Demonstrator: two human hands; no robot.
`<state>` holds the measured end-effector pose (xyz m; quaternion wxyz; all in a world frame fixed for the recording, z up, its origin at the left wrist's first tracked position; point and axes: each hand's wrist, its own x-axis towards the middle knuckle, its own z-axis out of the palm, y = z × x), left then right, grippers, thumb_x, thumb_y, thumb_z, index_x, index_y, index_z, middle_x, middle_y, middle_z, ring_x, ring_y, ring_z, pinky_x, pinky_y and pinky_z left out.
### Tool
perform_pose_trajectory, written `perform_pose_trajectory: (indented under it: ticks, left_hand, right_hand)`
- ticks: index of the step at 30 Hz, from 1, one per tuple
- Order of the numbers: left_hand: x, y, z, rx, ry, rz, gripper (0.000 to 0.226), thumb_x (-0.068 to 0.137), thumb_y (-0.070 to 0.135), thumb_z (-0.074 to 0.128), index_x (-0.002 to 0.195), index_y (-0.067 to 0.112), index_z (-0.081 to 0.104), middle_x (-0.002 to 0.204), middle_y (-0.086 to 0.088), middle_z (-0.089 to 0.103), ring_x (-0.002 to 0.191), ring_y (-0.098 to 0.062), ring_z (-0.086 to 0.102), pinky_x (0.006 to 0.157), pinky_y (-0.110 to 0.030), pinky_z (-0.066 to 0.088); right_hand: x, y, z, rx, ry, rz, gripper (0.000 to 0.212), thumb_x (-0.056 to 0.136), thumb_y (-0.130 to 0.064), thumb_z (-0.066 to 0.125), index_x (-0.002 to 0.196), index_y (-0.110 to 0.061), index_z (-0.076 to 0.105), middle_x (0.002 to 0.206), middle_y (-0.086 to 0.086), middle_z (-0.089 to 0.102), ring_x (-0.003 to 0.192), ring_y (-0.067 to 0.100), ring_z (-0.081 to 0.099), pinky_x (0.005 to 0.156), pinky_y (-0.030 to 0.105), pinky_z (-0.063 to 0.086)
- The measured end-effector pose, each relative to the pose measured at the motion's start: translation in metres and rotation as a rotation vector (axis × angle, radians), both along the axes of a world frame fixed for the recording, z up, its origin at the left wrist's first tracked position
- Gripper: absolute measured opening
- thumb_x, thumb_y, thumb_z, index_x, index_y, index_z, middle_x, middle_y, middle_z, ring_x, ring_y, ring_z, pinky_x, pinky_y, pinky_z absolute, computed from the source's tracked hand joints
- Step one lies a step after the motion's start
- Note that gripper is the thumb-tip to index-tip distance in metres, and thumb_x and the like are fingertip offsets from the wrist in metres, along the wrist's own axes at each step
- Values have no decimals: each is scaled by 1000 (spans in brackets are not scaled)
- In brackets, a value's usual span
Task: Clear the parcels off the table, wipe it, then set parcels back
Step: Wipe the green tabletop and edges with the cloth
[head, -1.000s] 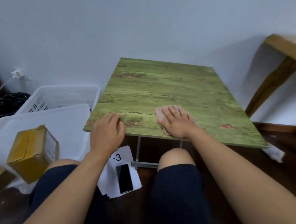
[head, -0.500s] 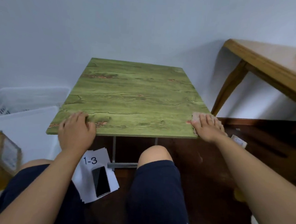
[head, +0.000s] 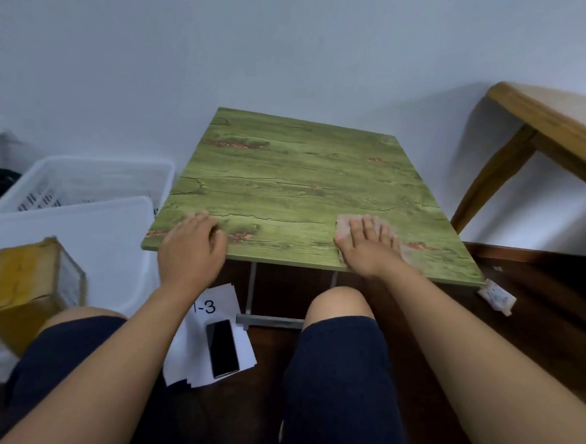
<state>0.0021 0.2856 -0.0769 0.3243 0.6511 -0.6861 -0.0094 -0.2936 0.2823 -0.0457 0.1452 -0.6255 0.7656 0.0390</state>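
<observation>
The low green wood-grain table [head: 297,181] stands in front of me with nothing on its top but my hands. My right hand [head: 369,247] lies flat with straight fingers on a pale pink cloth [head: 344,225] near the table's front right edge. My left hand [head: 192,246] rests on the front left edge, fingers lightly bent on the top. A yellow-taped cardboard parcel [head: 27,281] sits in a white bin [head: 112,231] on the floor to the left.
A second white slotted basket [head: 81,181] stands behind the bin. Papers marked "1-3" [head: 210,319] and a black phone [head: 223,348] lie on the dark floor between my knees. A wooden table [head: 551,124] stands at the right. A small white packet [head: 496,296] lies by the green table's right corner.
My right hand slid the cloth from the front middle to the table's right edge, then back leftward a little. My left hand stayed on the front left edge. The camera view shifted.
</observation>
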Motion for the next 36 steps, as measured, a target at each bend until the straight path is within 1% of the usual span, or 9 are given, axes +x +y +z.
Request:
perform_pose_trajectory:
  ticks: [3, 7, 13, 17, 20, 23, 31, 34, 36]
  left_hand:
    - [15, 1, 7, -71, 216, -2, 22, 92, 18, 46, 87, 14, 66, 85, -1, 62, 80, -23, 56, 61, -31, 34]
    - [45, -8, 9, -95, 318, 96, 27, 89, 18, 46, 98, 7, 69, 103, -11, 67, 99, -33, 56, 85, -41, 43]
    - [73, -11, 11, 407, 872, 20, 31, 100, 33, 40, 128, 29, 52, 124, 3, 59, 109, -16, 56, 90, -32, 41]
    - [84, -4, 16, 442, 1034, -1, 29, 100, 34, 35, 93, 25, 62, 97, 0, 67, 95, -20, 63, 87, -37, 48]
    - [96, -3, 19, 502, 1227, 68, 32, 102, 35, 37, 89, 21, 63, 90, -2, 67, 82, -17, 62, 79, -34, 52]
    - [105, -1, 20, 517, 1319, 110, 29, 99, 37, 43, 94, 19, 65, 94, -5, 71, 83, -19, 66, 84, -38, 54]
    - [121, -1, 17, 455, 1337, 153, 17, 94, 25, 52, 86, 15, 64, 80, -1, 63, 69, -14, 61, 61, -25, 48]
    - [127, -2, 16, 446, 1373, 162, 25, 97, 30, 46, 88, 15, 64, 80, 0, 65, 71, -14, 63, 70, -27, 48]
    - [129, -5, 17, 418, 1372, 171, 29, 98, 35, 43, 88, 17, 64, 80, 2, 67, 76, -15, 65, 75, -30, 45]
  right_hand:
    - [44, -10, -1, -14, -4, 107, 69, 100, -57, 11, 157, -25, -11, 162, 6, -22, 148, 35, -21, 117, 49, -14]
    - [102, -20, -3, -20, -6, 222, 70, 100, -60, 11, 157, -26, -11, 162, 4, -22, 148, 35, -22, 116, 49, -15]
    - [185, -33, -3, -17, -30, 376, 72, 98, -63, 13, 157, -27, -9, 162, 2, -23, 147, 34, -24, 118, 50, -15]
    - [239, -34, -5, -38, -27, 500, 73, 99, -62, 17, 157, -27, -7, 163, 1, -21, 147, 34, -23, 118, 51, -15]
    - [267, -32, -8, -54, -26, 604, 73, 98, -64, 15, 157, -28, -8, 163, 0, -21, 148, 30, -24, 119, 51, -14]
    - [276, -32, -13, -104, 13, 739, 80, 95, -70, 18, 157, -27, -8, 163, 0, -20, 149, 26, -23, 120, 50, -12]
    - [267, -25, -23, -327, 22, 914, 58, 106, -43, 19, 158, -22, 6, 166, 3, -1, 152, 20, -3, 121, 43, 0]
    - [264, -18, -12, -304, -205, 883, 49, 107, -39, 23, 152, -24, 32, 158, -1, 33, 147, 10, 23, 119, 36, 15]
    - [263, -21, -3, -221, -714, 707, 34, 107, -34, 32, 124, -30, 61, 116, -12, 67, 110, 1, 57, 100, 31, 38]
